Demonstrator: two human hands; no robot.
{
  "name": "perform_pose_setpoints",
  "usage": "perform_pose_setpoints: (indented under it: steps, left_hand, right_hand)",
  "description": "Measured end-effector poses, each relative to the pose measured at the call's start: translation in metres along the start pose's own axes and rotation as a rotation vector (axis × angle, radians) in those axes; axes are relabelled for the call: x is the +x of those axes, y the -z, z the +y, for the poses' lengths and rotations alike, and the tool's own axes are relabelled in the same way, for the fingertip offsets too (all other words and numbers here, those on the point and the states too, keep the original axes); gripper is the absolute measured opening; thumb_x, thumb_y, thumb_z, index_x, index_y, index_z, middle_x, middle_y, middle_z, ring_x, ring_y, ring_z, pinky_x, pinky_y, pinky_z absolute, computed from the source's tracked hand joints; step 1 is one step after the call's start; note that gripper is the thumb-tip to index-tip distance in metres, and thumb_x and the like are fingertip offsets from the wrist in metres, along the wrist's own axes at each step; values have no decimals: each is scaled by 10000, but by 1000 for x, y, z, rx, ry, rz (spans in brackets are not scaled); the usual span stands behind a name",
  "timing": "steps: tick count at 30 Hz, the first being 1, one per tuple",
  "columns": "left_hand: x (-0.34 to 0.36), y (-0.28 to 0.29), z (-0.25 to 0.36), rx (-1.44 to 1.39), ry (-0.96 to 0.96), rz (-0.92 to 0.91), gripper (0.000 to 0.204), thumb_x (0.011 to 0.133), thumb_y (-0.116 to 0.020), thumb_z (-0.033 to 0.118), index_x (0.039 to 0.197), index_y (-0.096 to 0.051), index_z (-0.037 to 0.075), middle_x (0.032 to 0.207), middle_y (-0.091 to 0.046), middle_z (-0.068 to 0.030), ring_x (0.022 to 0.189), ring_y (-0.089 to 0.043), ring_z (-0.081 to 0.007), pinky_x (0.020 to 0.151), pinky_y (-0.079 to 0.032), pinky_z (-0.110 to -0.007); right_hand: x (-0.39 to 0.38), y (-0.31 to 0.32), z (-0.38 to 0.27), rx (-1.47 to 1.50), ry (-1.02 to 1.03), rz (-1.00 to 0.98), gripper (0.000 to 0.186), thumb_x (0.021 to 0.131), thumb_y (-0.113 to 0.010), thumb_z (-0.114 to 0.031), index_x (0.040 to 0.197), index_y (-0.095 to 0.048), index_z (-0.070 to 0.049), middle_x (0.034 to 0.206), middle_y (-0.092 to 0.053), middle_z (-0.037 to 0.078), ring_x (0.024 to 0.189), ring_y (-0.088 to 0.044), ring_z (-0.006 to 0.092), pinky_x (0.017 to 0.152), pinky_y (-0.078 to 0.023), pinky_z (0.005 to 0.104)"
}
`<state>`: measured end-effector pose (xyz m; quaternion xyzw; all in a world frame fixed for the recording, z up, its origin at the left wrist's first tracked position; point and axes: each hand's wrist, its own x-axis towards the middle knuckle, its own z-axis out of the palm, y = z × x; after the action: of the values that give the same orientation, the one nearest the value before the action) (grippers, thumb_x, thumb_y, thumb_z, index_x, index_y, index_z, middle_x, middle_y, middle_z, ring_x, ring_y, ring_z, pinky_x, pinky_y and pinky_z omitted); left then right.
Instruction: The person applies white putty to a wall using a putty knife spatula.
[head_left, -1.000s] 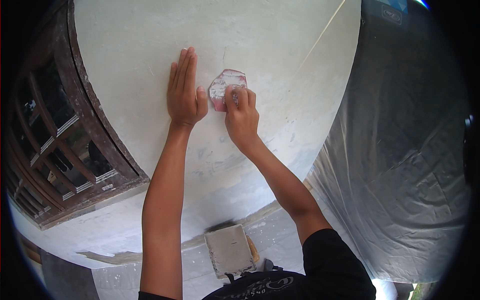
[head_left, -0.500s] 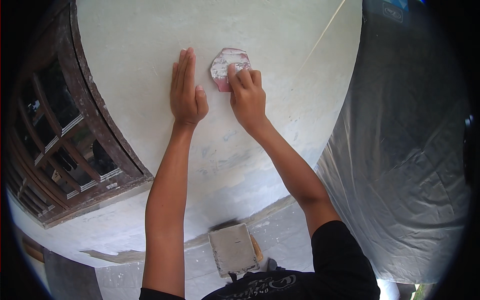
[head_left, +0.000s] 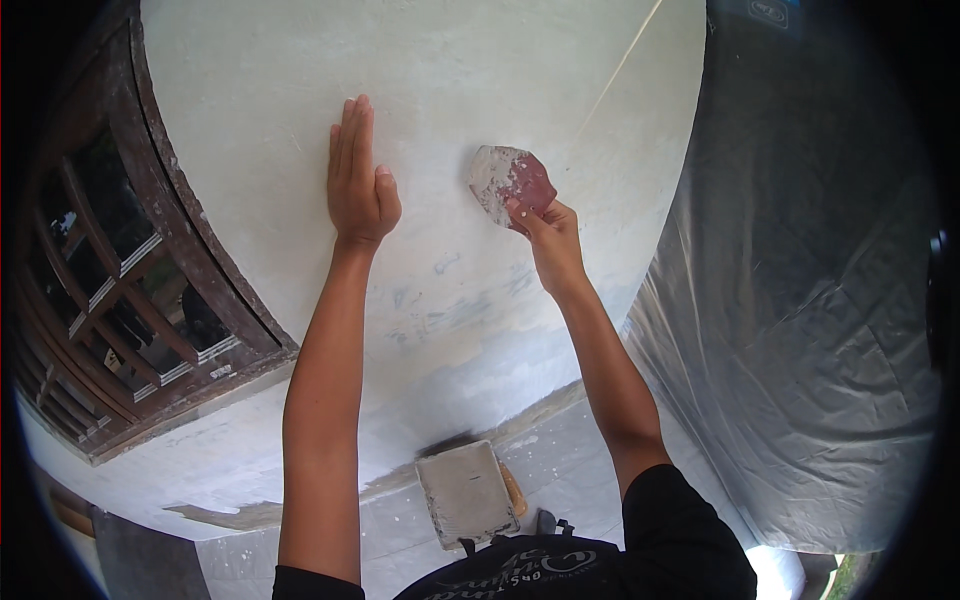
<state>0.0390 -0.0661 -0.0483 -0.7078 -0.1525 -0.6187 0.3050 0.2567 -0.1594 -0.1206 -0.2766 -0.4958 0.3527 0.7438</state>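
Observation:
My left hand lies flat on the pale plastered wall, its fingers stretched upward and the thumb a little apart. My right hand grips a flat red scraper by its lower edge, thumb on the near face. Pale putty is smeared over the scraper's left half. It is held to the right of my left hand, turned with its broad face toward me; whether it touches the wall I cannot tell. Bluish-grey patches mark the wall below both hands.
At left is a dark brown wooden window frame with glass panes. A grey plastic sheet hangs at right. On the covered floor below stands a shallow tray with greyish material, beside a tan object.
My right hand has moved down and right from the wall area beside my left hand, turning the scraper over. My left hand stays flat on the wall; the view has shifted slightly.

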Motion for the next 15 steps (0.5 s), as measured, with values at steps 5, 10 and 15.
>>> perform_pose_setpoints:
  steps: [5,10,15]
  left_hand:
    - [-1,-1,0,35,-14,-23,600,907,-320,166,1460,-408,-48,1505,-467,-179,1425,-411,-351,1187,-284,-498]
    - [0,-2,2,37,-14,-22,604,899,-326,159,1463,-407,-43,1508,-465,-176,1424,-411,-349,1186,-288,-497]
    - [-2,-1,0,37,-7,-40,621,867,-348,140,1457,-414,-42,1507,-466,-177,1420,-418,-351,1183,-293,-498]
  right_hand:
    - [16,6,16,-365,243,169,200,944,-654,-49,1133,-709,-17,888,-644,11,762,-556,101,713,-485,288]
    - [21,-27,39,-952,924,332,569,849,-659,88,1388,-577,-74,844,-449,43,760,-459,176,647,-432,305]
    - [8,-29,49,-793,786,347,610,815,-637,127,1389,-578,-71,843,-457,45,806,-452,204,669,-431,328]
